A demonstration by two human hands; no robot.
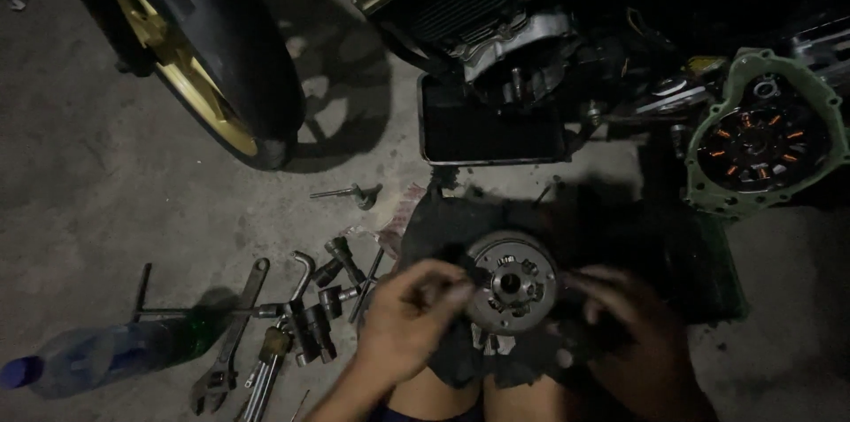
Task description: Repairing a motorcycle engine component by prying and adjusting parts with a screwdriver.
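Note:
A round metal clutch assembly [513, 280] lies on a dark cloth [620, 245] on the floor in front of me. My left hand [412, 311] rests against its left rim, fingers curled on a dark rag or small part there. At the assembly's right side, my right hand [620, 316] has bent fingers touching the cloth and the rim. Blur and darkness hide exactly what each hand pinches.
A motorcycle stands ahead: front wheel with gold rim [199, 59], exposed engine [513, 50], a black drain pan [491, 130] beneath. A green-gasketed stator cover [761, 139] lies right. Wrenches and sockets [292, 316] and a plastic bottle [97, 356] lie left.

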